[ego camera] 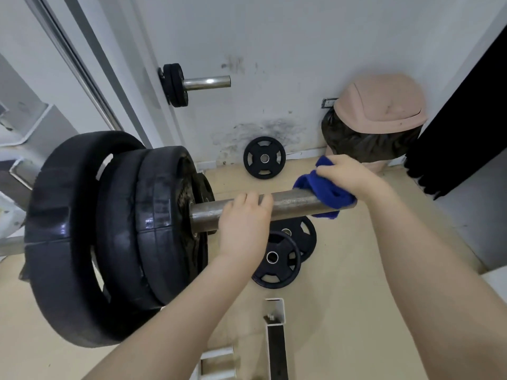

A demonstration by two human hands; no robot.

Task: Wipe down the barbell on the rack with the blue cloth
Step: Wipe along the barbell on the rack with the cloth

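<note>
The barbell's steel sleeve (290, 202) sticks out to the right of three big black plates (115, 237) loaded on it. My left hand (244, 226) grips the sleeve close to the plates, fingers curled over the top. My right hand (348, 175) presses the blue cloth (326, 192) around the sleeve's outer end, so the tip of the bar is hidden under the cloth. The rest of the bar runs off to the left behind the plates, with a short grey piece showing at the left edge.
Three small black plates lie on the beige floor: one leaning on the wall (264, 157), two under the sleeve (277, 260). A pink-lidded bin (378, 111) stands in the corner. A peg with plates (192, 83) juts from the white rack post. White frame tubes (274, 319) lie below.
</note>
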